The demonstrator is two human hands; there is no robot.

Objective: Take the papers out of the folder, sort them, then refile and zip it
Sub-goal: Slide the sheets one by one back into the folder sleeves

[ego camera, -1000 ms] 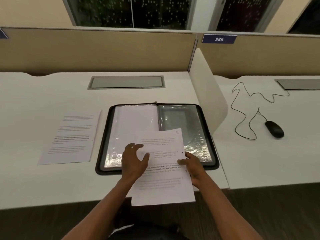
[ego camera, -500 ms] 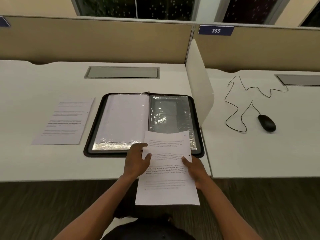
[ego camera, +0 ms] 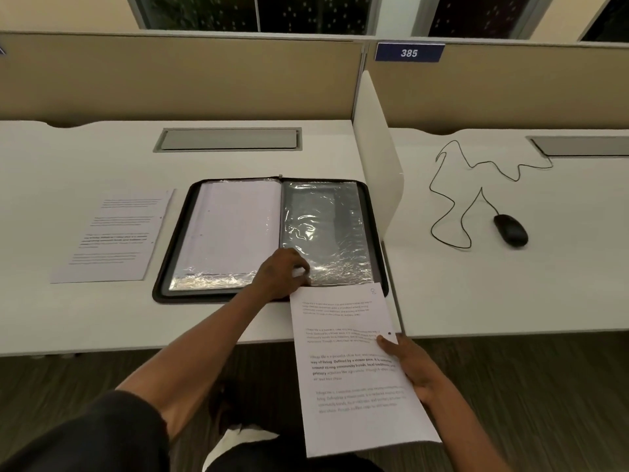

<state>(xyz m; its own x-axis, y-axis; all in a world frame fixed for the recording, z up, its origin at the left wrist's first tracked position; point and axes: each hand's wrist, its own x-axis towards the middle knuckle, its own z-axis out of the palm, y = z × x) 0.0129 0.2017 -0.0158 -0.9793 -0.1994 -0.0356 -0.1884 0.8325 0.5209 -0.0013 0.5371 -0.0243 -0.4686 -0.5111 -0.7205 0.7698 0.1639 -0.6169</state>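
Note:
The black zip folder (ego camera: pixel 172 257) lies open on the white desk. Its left plastic sleeve (ego camera: pixel 235 226) holds white paper, while the right sleeve (ego camera: pixel 323 219) looks dark and crinkled with no paper showing. My left hand (ego camera: pixel 280 274) is at the folder's bottom middle, with fingers curled onto the lower corner of the right sleeve. My right hand (ego camera: pixel 413 369) grips the right edge of a printed sheet (ego camera: pixel 350 369), which hangs over the desk's front edge. A second printed sheet (ego camera: pixel 115 233) lies flat on the desk to the left of the folder.
A white divider panel (ego camera: pixel 376 158) stands just right of the folder. Beyond it, a black wired mouse (ego camera: pixel 510 229) and its cable lie on the neighbouring desk. A grey cable hatch (ego camera: pixel 228 139) sits behind the folder. Beige partitions close off the back.
My left hand let go of the printed sheet and moved up onto the folder's right sleeve. My right hand alone drew the sheet back and to the right, off the folder.

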